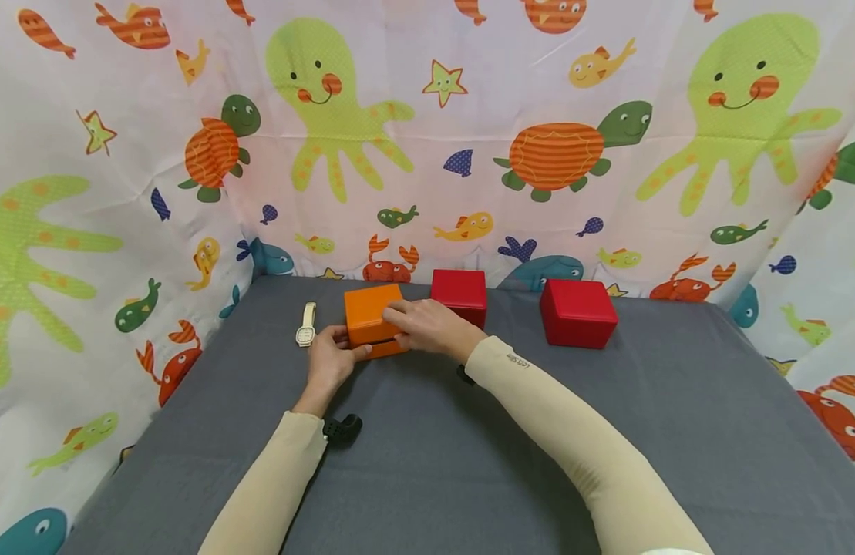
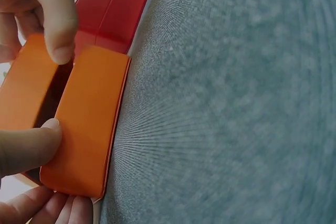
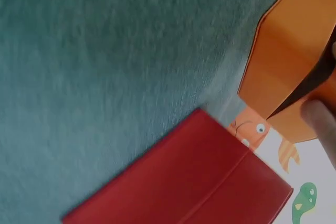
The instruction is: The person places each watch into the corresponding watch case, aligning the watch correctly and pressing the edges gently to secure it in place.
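Note:
Near the back of the table stands an orange box (image 1: 373, 307), its lid (image 2: 29, 85) parted from the base (image 2: 92, 124) by a dark gap along the front. My left hand (image 1: 330, 358) holds the base at its left end, thumb on the front by the gap and fingers around the side. From the right, my right hand (image 1: 430, 325) grips the lid, with the thumb at its front edge; the other fingertips are partly hidden. The box's inside shows only as darkness. Left of the box lies a pale wristwatch (image 1: 306, 327).
One red box (image 1: 458, 291) stands just right of the orange one, partly behind my right hand. Another red box (image 1: 578, 312) sits farther right on the grey tablecloth (image 1: 413, 462). A curtain (image 1: 427, 154) printed with sea animals hangs behind and at both sides.

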`<state>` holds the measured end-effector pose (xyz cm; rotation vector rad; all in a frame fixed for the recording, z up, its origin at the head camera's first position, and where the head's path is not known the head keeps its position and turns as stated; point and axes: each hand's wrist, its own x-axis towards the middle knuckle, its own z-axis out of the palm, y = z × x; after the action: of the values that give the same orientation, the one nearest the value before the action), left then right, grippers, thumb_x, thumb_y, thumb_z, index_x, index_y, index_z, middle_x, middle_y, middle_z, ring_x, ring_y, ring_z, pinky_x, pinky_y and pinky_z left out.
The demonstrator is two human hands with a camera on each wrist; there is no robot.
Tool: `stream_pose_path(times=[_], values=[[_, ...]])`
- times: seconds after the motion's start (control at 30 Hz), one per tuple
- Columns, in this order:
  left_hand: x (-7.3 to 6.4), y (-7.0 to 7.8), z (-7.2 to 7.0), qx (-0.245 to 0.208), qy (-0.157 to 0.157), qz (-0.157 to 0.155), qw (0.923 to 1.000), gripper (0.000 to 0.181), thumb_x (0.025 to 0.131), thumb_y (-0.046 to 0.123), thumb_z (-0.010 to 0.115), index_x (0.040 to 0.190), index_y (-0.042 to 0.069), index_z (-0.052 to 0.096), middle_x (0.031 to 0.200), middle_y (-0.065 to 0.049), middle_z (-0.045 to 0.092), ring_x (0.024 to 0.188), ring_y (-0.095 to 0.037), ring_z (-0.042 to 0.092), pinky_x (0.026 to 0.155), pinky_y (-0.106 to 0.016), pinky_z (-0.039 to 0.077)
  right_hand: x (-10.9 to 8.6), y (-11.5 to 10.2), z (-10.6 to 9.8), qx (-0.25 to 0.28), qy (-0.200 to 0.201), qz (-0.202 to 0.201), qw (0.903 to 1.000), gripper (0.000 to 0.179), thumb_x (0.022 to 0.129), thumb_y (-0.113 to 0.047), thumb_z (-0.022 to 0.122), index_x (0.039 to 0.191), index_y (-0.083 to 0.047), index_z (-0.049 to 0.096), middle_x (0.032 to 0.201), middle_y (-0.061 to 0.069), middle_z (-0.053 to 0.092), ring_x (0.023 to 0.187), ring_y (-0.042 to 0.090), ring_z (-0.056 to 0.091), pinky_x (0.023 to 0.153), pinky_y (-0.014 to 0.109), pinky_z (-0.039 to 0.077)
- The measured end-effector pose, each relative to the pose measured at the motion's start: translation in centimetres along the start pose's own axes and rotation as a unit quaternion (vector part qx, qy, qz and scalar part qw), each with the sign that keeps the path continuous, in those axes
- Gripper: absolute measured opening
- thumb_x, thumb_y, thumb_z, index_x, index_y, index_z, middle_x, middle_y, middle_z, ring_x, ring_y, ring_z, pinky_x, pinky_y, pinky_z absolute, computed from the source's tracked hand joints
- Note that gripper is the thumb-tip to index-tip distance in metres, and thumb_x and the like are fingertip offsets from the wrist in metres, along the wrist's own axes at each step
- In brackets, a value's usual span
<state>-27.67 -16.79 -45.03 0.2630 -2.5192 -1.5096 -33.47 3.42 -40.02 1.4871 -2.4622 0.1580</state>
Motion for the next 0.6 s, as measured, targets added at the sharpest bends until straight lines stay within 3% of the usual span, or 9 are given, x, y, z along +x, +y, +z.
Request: stream_pose_path(times=[0.17,0.4,0.6], values=[[-0.1,0.2,0.1,-0.001,0.001,0.005,1.0000,0.058,0.077,0.014,0.080,0.125,-0.005,0.053,0.117,-0.022,0.059,0.106,-0.035,0.059,0.091,-0.045,0.049,0.5,0.4,-1.0,0.021,-0.020,0.022,0.9993,0.027,0.085,-0.020,0.069,0.105,-0.017,0.051,0.094,-0.001,0.057,0.070,0.012,0.053,0.070,0.022,0.048],[-0.1,-0.1,0.2,-0.010,-0.001,0.011,0.9999,0.056,0.076,0.013,0.081,0.122,-0.003,0.054,0.115,-0.021,0.060,0.104,-0.034,0.060,0.089,-0.045,0.050,1.8,0.9,-2.9,0.081,-0.062,0.081,0.9915,0.038,0.083,-0.024,0.073,0.114,-0.020,0.052,0.104,-0.001,0.061,0.083,0.013,0.056,0.081,0.026,0.050],[0.0,-0.3,0.1,-0.014,0.001,0.011,0.9998,0.053,0.076,0.012,0.081,0.120,-0.002,0.056,0.113,-0.020,0.060,0.102,-0.033,0.061,0.087,-0.044,0.051,2.9,1.4,-3.9,0.122,-0.080,0.085,0.9857,0.037,0.085,-0.020,0.073,0.113,-0.021,0.049,0.106,-0.001,0.060,0.081,0.014,0.057,0.076,0.024,0.051]])
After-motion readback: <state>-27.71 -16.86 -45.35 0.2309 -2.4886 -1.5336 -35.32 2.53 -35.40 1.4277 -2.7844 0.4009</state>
